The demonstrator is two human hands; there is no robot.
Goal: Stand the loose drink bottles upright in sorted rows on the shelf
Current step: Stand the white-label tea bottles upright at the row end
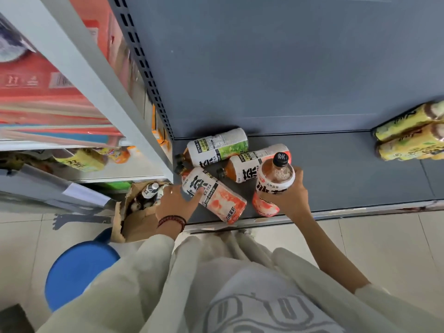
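The right hand (288,197) grips an upright peach tea bottle (270,188); the left hand (171,205), fingers extended, touches a toppled bottle (216,198).

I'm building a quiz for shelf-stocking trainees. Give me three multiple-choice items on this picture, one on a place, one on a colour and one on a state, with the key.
1. Where is the cardboard box relative to the shelf?
A. on it
B. on the floor, left of it
C. behind it

2. What colour marks the label of the lying bottle nearest the back panel?
A. blue
B. purple
C. green

3. How does the held bottle stand in the grip of the right hand?
A. upright
B. lying flat
C. upside down

Key:
1. B, since the box rests on the tiles beside the shelf's left end.
2. C, since a green patch shows on its white label.
3. A, since its black cap points up.
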